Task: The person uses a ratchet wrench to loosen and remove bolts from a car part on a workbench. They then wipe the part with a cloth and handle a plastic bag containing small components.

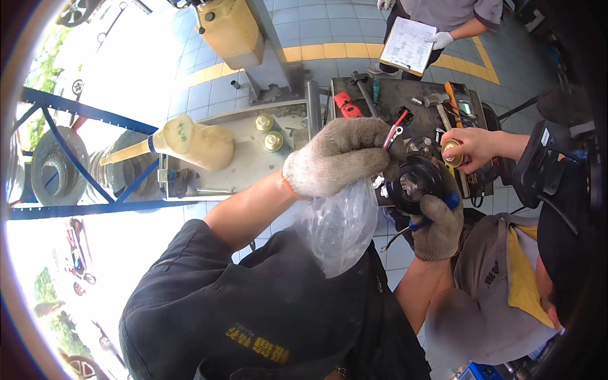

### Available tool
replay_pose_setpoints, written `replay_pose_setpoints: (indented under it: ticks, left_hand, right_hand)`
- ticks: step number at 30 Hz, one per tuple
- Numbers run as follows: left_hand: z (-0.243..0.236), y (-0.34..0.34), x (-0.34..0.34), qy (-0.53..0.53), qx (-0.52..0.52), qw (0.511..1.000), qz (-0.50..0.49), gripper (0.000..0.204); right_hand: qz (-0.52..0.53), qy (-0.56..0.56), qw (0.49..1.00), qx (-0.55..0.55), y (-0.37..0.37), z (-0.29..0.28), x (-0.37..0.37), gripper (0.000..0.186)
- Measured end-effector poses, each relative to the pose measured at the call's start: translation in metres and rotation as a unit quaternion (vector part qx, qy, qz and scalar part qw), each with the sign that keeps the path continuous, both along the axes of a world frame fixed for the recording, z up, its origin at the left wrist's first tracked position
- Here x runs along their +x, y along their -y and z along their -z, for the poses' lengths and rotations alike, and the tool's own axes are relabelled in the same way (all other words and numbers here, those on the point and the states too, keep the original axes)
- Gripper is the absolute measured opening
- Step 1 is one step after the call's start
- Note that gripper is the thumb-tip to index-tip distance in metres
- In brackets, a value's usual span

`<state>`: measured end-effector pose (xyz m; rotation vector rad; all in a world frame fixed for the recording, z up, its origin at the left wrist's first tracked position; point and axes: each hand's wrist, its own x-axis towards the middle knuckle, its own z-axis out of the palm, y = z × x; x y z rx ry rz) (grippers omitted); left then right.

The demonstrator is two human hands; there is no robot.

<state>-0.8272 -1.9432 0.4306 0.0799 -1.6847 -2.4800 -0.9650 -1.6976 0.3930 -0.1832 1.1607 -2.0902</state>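
My left hand (342,155), in a grey knit glove, is closed. At its fingertips is a thin red and black piece (400,120) with a small metal ring. A clear plastic bag (339,228) hangs just under this hand; the grip on it is hidden. Below the fingertips sits a black round part (415,183) with a metal centre. My gloved right hand (440,228) is wrapped round a blue-handled tool (451,201) against the part's near side. Close by on the right, a co-worker's bare hand (478,147) holds a gold-topped can (452,152).
The dark workbench (345,88) bears a hammer (437,100), a red tool (347,105) and several hand tools. At left a metal tray (253,171) holds two cans, a wrench (215,190) and a pale funnel jug (196,142). Another person holds a clipboard (408,45).
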Motion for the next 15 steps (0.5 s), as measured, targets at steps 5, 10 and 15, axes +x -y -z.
replay_pose_setpoints:
  ticks: [5,10,15]
  left_hand:
    - [0.014,0.009,0.009,0.019,-0.076,0.996,-0.046,0.035]
    - [0.074,0.033,0.006,0.184,0.14,0.903,-0.362,0.059]
    - [0.148,0.022,0.01,0.253,0.05,0.86,-0.441,0.074]
  right_hand:
    - [-0.016,0.017,1.0,0.002,0.005,0.012,-0.001,0.084]
    - [-0.033,0.046,0.997,-0.06,0.023,0.025,0.006,0.079]
    - [-0.028,0.085,0.993,-0.072,0.036,0.024,0.012,0.068]
